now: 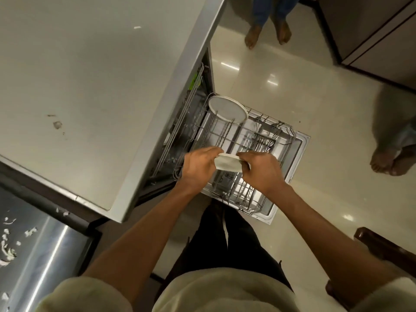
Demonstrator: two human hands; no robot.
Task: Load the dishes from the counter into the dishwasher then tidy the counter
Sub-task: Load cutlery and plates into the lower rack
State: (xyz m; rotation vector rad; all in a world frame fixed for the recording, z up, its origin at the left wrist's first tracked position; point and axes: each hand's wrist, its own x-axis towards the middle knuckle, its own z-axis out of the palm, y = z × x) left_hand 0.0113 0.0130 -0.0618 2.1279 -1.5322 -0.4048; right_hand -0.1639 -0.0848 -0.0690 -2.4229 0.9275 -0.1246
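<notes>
You are holding a small white dish [228, 162] over the pulled-out dishwasher rack [234, 140], left hand [199, 168] and right hand [261, 170] pinching its ends; a white plate [227, 108] is standing at twelve o'clock.

Your left hand [198, 168] and right hand [262, 171] hold dish [228, 163] between them, above pulled-out lower rack [227, 140]. Plate [227, 108] stands in rack's far end. Rack sits over open dishwasher door [298, 146]. Counter [90, 86] lies left; sink [33, 251] nearer, lower left.
</notes>
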